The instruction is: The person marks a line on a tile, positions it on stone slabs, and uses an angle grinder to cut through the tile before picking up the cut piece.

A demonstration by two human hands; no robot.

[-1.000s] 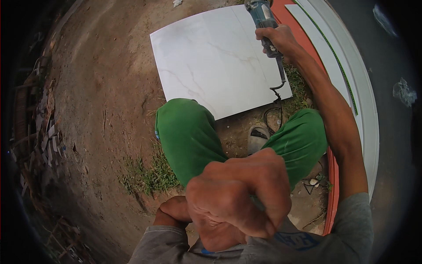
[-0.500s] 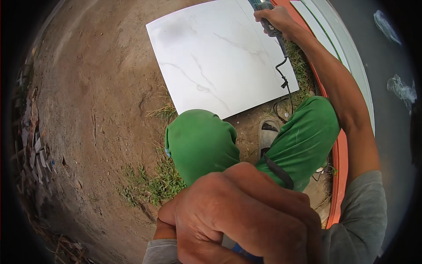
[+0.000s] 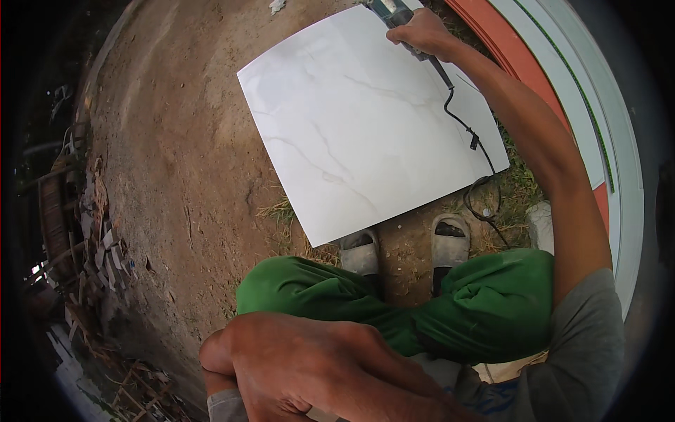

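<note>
Out on the bare dirt, the person squats in green trousers (image 3: 485,309) with both sandals (image 3: 450,239) planted just at the near edge of a big white tile (image 3: 365,126) with faint grey veins, lying flat on the ground. Their right hand (image 3: 420,32) is stretched to the tile's far corner, fingers wrapped tight round the body of a grinder (image 3: 394,13); its black cord (image 3: 464,130) trails back across the tile's right side and down to the grass by the feet. Over the last second the view has dropped and drawn in: the tile now fills more of the middle, the feet have come into sight below it, and the grip on the grinder has stayed at that same far corner. To me that reads as someone settling over the tile with the tool held ready at its edge, no cut visible on the face yet. The left hand (image 3: 316,369) is up close under the camera, curled into a loose fist; whether it holds anything I cannot tell. Around them is packed brown earth with tufts of dry grass, a heap of broken scraps and sticks (image 3: 91,253) off to the left, and a curved orange-and-white painted kerb (image 3: 598,119) running along the right.
</note>
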